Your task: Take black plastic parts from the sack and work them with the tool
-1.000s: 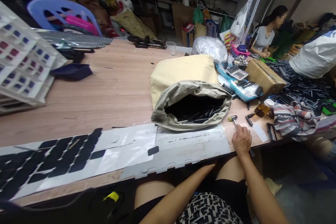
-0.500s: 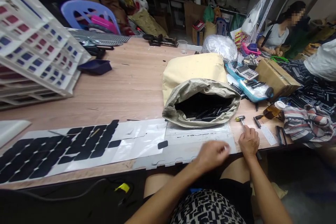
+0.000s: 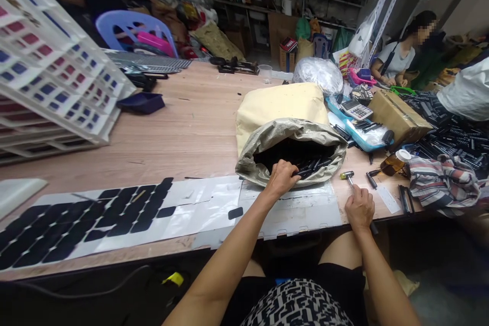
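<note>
Bare arms [image 3: 229,260], black shorts [image 3: 340,277], black-and-white patterned top [image 3: 298,305]

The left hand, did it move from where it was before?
Yes. The left hand went forward, from the table's near edge into the mouth of the sack.

Sack [image 3: 275,135]: grey-olive woven mouth, cream body behind. Parts [image 3: 311,165] inside it all black. Table [image 3: 183,127] pale wood grain. White sheet [image 3: 198,209] w/ black pads [image 3: 76,224] in slanted rows. Rack [image 3: 49,71] white, blue + red squares. Chair [image 3: 133,21] lilac. Dish [image 3: 141,103] navy. Tray [image 3: 336,108] light blue. Hammer [image 3: 347,175] head silver/yellow, handle dark. Cloth [image 3: 443,178] red/white/grey plaid. Box [image 3: 397,117] brown cardboard. Big bag [image 3: 466,91] white. Shorts [image 3: 301,305] blk/wht geometric print.
</note>
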`<state>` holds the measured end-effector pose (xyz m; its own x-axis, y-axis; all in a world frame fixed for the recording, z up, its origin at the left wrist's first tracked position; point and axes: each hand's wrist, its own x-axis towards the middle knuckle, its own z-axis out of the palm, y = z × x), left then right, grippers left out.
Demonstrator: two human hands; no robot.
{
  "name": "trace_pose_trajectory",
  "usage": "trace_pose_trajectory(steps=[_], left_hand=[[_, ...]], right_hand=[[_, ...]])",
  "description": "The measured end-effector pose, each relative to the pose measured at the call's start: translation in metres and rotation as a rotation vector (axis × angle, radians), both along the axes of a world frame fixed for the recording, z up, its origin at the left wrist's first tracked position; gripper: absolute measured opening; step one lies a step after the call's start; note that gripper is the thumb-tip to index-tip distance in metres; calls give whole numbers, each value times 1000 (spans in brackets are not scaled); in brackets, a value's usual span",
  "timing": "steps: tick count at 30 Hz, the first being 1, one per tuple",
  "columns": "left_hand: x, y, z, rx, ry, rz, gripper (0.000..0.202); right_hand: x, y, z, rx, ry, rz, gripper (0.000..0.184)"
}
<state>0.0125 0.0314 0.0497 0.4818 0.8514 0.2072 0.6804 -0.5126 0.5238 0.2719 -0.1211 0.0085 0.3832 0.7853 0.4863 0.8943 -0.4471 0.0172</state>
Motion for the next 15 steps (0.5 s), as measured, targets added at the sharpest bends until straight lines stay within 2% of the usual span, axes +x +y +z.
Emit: trace_pose_trajectory(steps=[4,7,9,12,15], left_hand=[[-22,-28,3,62,-166,-66,10],[-32,-51,-12,-7,-197,-131,8],[-34,-61,-27,-74,-195,-100,9],[-33,-66,-45,-131,-224,-33,13],[-30,-63,-52,-149,-254,-18,19]], right_hand=[[-1,-1,1,-4,9,-1,37],[-2,0,2,5,20,-9,38],[-1,0,2,7,30,-17,38],[3,2,3,-5,59,-11,35],[4,0,5,33,129,29,34]])
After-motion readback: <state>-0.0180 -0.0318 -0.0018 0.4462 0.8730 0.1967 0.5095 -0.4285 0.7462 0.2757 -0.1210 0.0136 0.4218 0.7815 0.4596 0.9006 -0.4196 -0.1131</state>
